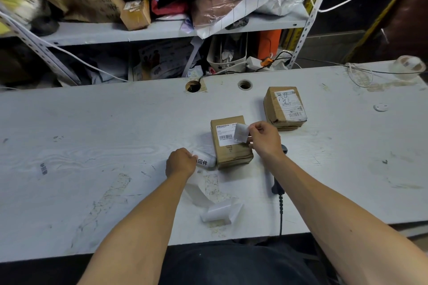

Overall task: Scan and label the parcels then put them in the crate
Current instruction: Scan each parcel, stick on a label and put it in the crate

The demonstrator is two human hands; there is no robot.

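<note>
At the near edge of the white desk (69,192) both forearms reach forward from a dark-clothed lap. Between them a curling strip of empty label backing (220,211) lies loose on the desk, trailing back toward the left hand. To its right a black handheld scanner (278,183) lies on the desk with its cord running off the near edge; the right forearm covers its head.

The left hand (180,163) has its fingers curled around a small roll of labels (205,161), printed with black characters, held just off the near left corner of the closer parcel. The right hand (264,139) pinches one white label (240,133) between thumb and fingertips, holding it over the right side of that parcel's top, partly overlapping the printed shipping sticker. The two hands are apart, one on each side of the box.

The closer parcel (231,143) is a small brown carton lying flat mid-desk. A second brown parcel (286,107), taped and carrying its own shipping sticker, sits farther back and to the right, well apart from the first.

Beyond them two round cable holes (193,87) pierce the desk. A clear tape roll (408,67) rests at the far right corner. Behind the desk a metal shelf (162,30) holds cartons and plastic mailers in a heap.
</note>
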